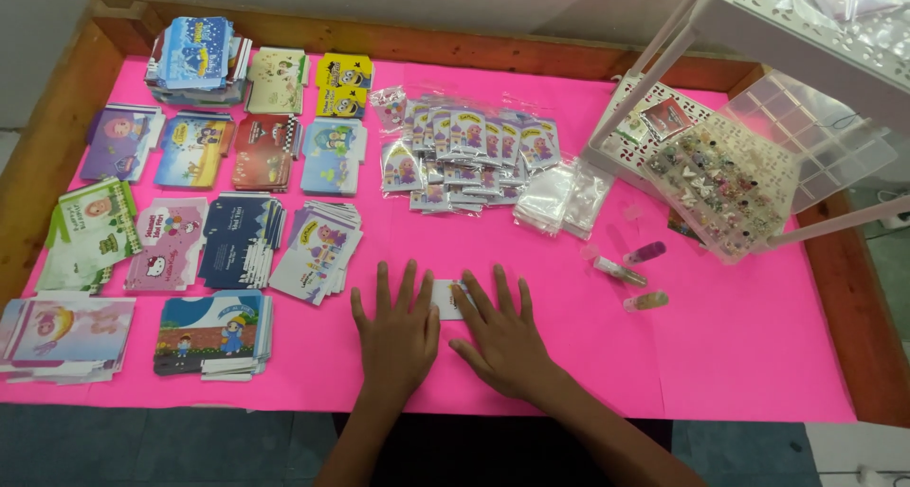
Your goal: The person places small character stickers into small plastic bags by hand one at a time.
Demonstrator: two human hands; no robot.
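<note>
A: Surface?
B: Wooden-rimmed table (57,136) with a pink sheet (739,354) over it.
A: Left half?
B: Stacks of printed cards (242,241) in rows, upper left down to lower left.
A: Centre?
B: Clear packets with cartoon inserts (464,146) at upper centre, empty clear bags (559,198) beside them, small white card (447,299) at lower centre.
A: Right?
B: Three small vials (633,274), a white rack (626,132) and a clear compartment box (730,189), tilted.
</note>
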